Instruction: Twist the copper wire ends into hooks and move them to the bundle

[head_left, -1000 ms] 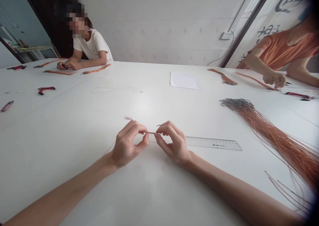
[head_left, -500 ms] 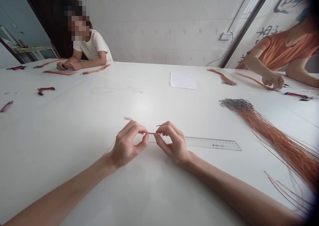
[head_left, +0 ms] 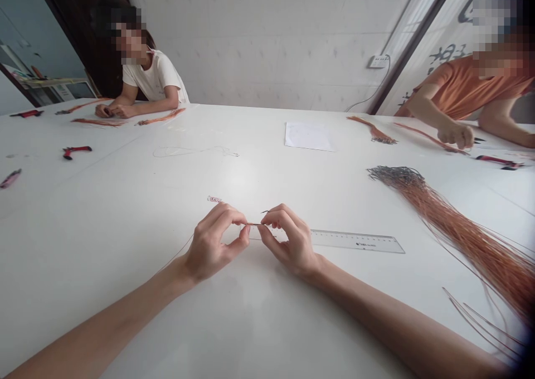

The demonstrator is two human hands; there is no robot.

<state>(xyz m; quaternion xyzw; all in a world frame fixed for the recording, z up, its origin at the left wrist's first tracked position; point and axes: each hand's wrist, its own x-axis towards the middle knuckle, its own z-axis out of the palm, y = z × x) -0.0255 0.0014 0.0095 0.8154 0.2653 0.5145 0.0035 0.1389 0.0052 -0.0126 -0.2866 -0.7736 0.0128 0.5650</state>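
Note:
My left hand pinches a thin orange-brown wire between thumb and fingertips. Facing it, my right hand pinches the same wire near its dark end, and a short dark tip sticks up above the right fingers. A small stretch of wire shows between the two pinches. From behind the left wrist a thin strand trails down to the left. Just under and beyond my hands lies a clear ruler, partly covered by the right hand.
A large bundle of orange-brown wires with dark ends lies at right. White paper lies farther back. Red-handled pliers are at left. Two people sit across the white table, one in white, one in orange.
My hands and the wire hold almost the same position. At right, the other person's hand has shifted slightly to the left.

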